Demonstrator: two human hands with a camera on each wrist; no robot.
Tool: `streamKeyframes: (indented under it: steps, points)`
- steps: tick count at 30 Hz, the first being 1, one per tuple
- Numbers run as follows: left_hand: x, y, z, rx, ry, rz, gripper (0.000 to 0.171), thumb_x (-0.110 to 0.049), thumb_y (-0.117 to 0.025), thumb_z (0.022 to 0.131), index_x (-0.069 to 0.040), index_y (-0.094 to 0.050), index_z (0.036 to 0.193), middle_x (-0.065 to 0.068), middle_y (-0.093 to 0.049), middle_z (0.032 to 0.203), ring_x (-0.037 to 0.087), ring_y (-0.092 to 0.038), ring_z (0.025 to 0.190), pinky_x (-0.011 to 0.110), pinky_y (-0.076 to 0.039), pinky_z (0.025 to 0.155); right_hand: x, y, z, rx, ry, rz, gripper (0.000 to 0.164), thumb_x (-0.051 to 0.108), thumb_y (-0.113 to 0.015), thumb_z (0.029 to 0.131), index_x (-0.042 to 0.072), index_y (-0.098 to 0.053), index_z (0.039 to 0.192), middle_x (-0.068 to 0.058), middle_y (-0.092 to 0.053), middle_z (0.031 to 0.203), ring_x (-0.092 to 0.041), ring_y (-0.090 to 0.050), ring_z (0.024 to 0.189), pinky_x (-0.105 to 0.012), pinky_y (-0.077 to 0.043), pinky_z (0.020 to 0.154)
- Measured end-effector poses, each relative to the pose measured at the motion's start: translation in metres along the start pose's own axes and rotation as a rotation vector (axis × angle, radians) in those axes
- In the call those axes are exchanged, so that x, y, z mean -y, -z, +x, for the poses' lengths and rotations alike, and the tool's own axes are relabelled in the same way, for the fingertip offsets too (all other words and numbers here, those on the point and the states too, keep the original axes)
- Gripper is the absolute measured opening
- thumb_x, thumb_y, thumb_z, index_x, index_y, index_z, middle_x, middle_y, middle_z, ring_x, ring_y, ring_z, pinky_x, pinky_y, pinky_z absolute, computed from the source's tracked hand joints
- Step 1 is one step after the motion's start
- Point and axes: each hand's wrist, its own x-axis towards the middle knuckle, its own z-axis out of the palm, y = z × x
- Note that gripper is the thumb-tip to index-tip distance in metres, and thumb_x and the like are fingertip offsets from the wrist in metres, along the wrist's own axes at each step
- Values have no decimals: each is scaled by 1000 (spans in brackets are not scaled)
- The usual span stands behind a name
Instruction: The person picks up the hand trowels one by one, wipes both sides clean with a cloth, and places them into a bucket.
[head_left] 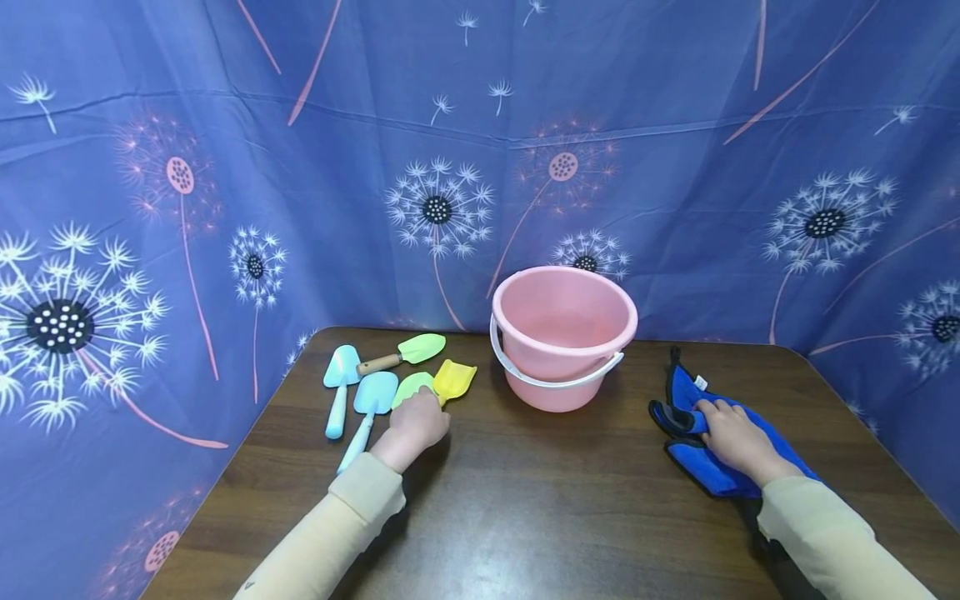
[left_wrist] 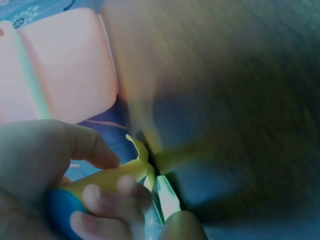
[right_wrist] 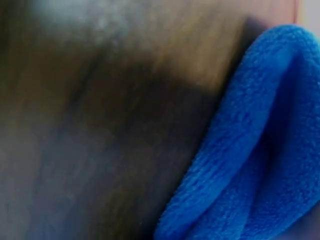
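My left hand (head_left: 420, 419) grips the handle of a yellow toy shovel (head_left: 454, 380). In the left wrist view, the fingers curl round the yellow handle (left_wrist: 102, 181), which has a blue end (left_wrist: 64, 212). A green blade (head_left: 411, 385) lies close beside that hand, its handle hidden. On the right, my right hand (head_left: 738, 437) holds a bunched blue cloth (head_left: 701, 467) with dark edging. Folds of the fuzzy cloth (right_wrist: 235, 135) fill the right side of the right wrist view, where the fingers are hidden.
A pink bucket (head_left: 555, 396) with a white handle (head_left: 558, 383) stands upright at the back middle of the wooden table (head_left: 540, 508). Two light-blue shovels (head_left: 342, 367) and a green trowel (head_left: 422, 347) with a wooden handle lie at the left. Behind hangs a blue dandelion-print cloth (head_left: 337, 208).
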Motion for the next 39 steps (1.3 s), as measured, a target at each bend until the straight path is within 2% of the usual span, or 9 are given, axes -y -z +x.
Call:
streamKeyframes:
  steps: [7,13,17,21,25,31,34,39]
  points:
    - [0,3,0,-42,-65,65,30,-25,-58,89,4,-57,96,15,-60,81,30,-63,72,43,-50,58,-2,-1,0,-38,61,-63,31,2,-65,82,-4,-57,112,-28,-59,103,-47,-56,95,-61,-45,77]
    - [5,10,-8,-13,-91,69,24,-21,-55,90,-2,-62,78,10,-59,68,24,-57,59,39,-46,49,-2,5,-2,-95,76,-58,30,3,-65,81,-1,-60,110,-26,-60,102,-45,-59,93,-60,-48,66]
    - [11,13,-16,-71,-148,69,25,-22,-56,89,-5,-57,70,7,-52,59,22,-52,51,38,-42,43,-4,9,-4,-104,79,-50,34,9,-68,82,-2,-59,113,-25,-59,103,-44,-60,93,-59,-49,66]
    - [18,16,-23,-135,-203,56,23,-22,-59,88,-4,-55,74,6,-48,58,21,-49,48,36,-39,41,-5,15,-4,-97,58,-47,37,14,-70,82,-2,-58,114,-26,-58,106,-45,-59,94,-59,-48,65]
    - [24,22,-29,-174,-234,40,22,-21,-61,87,-2,-55,77,5,-46,56,19,-46,44,32,-37,40,-2,28,-5,-101,33,-12,41,18,-70,82,-4,-57,114,-30,-57,110,-49,-57,97,-62,-47,67]
    - [26,42,-42,-202,-265,-6,20,-17,-61,86,-5,-54,72,3,-46,54,16,-43,42,27,-33,38,5,55,-8,-137,-15,72,44,20,-68,83,-6,-55,115,-34,-55,112,-53,-53,98,-66,-43,70]
    - [26,53,-49,-221,-280,-15,21,-19,-62,85,-7,-54,70,3,-45,54,16,-42,43,27,-32,39,12,70,-9,-187,-27,106,37,20,-68,84,-4,-57,111,-32,-59,106,-52,-56,94,-66,-43,70]
    - [22,70,-62,-252,-292,-8,22,-20,-62,84,-10,-54,66,2,-43,55,16,-41,46,28,-31,42,28,95,-13,-270,-32,150,36,17,-69,82,-1,-57,112,-31,-61,102,-51,-57,89,-67,-42,71]
